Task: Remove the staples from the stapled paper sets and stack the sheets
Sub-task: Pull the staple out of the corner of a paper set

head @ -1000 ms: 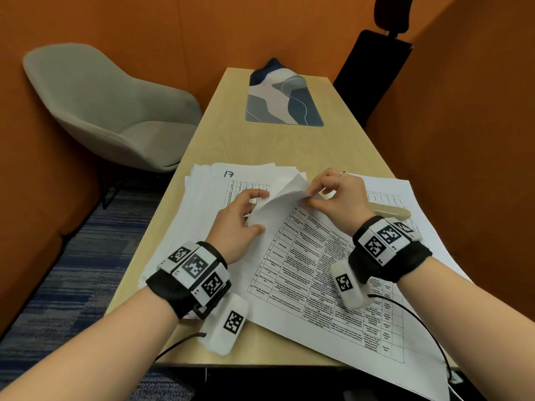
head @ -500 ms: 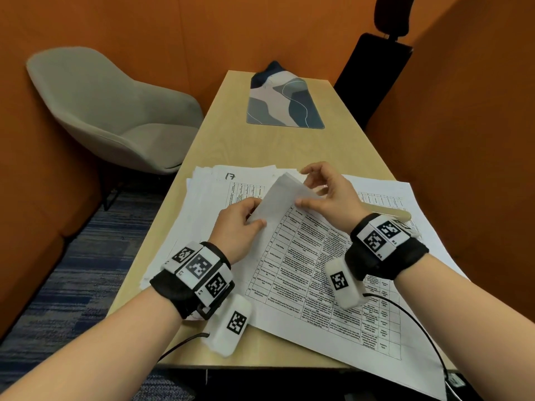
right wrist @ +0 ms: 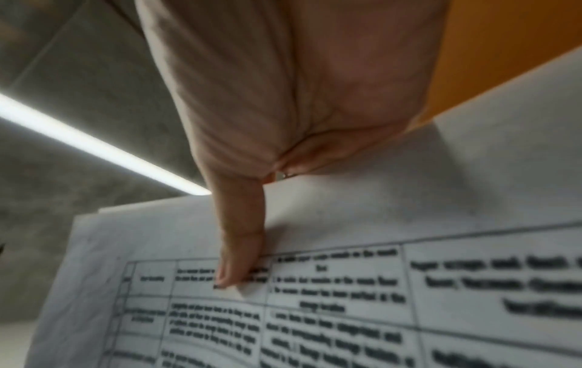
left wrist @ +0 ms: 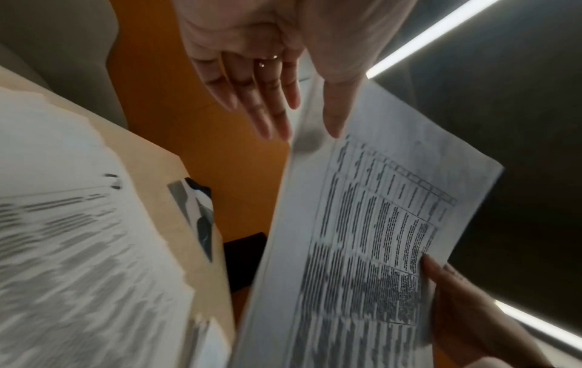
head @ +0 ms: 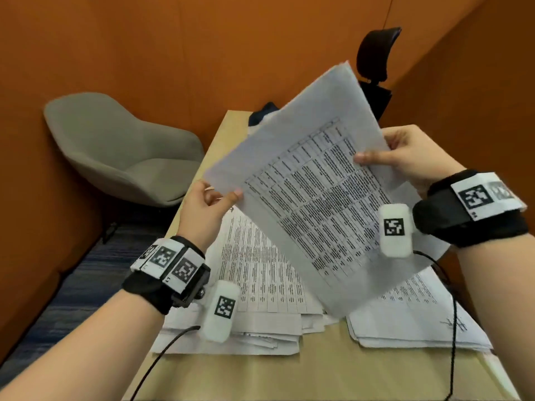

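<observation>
Printed table sheet [head: 312, 198], tilted, off the table

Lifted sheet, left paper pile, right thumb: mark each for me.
lifted sheet [head: 312, 198]: head view, middle of its printed table.
left paper pile [head: 260, 287]: head view, printed top sheet near the left wrist.
right thumb [right wrist: 239, 249]: right wrist view, its pad pressing the sheet.

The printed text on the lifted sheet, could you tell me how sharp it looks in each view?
Head view: the lifted sheet shows rows, no words. Left wrist view: motion-smeared, the left stack too. Right wrist view: closest, still soft; the right hand shadows the margin.
</observation>
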Demonstrator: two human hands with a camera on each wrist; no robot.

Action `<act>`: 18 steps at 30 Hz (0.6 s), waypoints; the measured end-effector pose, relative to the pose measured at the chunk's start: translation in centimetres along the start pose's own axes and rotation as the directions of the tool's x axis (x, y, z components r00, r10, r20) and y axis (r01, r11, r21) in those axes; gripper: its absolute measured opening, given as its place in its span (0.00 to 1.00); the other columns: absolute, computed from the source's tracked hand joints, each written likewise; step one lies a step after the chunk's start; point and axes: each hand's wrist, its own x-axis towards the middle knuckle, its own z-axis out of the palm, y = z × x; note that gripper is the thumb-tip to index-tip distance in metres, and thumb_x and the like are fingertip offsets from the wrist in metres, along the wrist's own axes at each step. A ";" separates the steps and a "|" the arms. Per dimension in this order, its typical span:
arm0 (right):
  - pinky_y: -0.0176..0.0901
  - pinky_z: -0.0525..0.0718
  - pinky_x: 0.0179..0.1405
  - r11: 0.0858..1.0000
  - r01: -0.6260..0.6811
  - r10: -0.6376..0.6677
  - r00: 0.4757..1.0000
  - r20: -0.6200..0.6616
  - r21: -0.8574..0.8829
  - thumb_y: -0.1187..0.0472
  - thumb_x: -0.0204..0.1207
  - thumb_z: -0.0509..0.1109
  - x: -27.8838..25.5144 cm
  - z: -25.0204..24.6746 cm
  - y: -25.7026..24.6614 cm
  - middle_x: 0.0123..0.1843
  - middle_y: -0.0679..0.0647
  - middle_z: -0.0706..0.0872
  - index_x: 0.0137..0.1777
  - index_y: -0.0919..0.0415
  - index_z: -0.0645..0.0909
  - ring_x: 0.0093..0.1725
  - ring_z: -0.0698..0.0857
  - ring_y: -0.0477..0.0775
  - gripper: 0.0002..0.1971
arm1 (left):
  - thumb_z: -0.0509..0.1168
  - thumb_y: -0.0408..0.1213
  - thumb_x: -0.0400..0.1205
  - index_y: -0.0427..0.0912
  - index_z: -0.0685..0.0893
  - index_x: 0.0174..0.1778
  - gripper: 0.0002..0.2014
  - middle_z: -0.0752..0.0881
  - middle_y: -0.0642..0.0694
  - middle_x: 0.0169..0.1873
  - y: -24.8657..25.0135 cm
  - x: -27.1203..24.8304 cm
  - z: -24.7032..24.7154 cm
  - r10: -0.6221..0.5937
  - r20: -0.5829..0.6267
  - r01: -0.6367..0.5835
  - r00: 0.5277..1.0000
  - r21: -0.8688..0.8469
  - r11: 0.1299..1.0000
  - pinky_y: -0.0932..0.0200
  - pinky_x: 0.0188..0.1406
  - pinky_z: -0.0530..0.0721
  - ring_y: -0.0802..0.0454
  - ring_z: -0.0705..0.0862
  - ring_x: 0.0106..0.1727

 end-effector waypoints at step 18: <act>0.44 0.88 0.45 0.830 0.158 -0.067 0.980 -0.186 0.535 0.58 0.73 0.67 0.4 6.5 -1.9 0.49 0.52 0.91 0.61 0.62 0.79 0.48 0.90 0.52 0.17 | 0.62 0.35 0.83 0.48 0.79 0.56 0.07 0.85 0.55 0.51 7.8 2.8 0.6 0.272 -0.005 -0.271 0.962 0.069 0.960 0.64 0.57 0.80 0.57 0.83 0.56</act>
